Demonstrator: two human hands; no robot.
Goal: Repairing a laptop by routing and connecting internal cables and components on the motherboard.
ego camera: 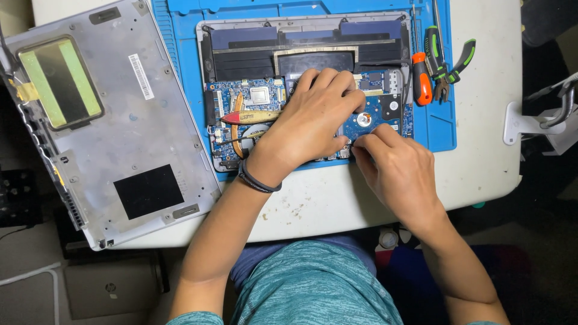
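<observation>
Opened laptop [304, 90] rests on blue mat [436, 129], white table [481, 174].

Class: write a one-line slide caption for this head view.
Both hands, left and right, work inside an opened laptop on a blue mat.

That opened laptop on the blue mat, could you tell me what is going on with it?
A person has both hands inside the opened laptop, which lies on a blue mat. The left hand rests over the circuit board; the right hand pinches at the drive's edge. The removed bottom cover lies at the left, tools at the right.
</observation>
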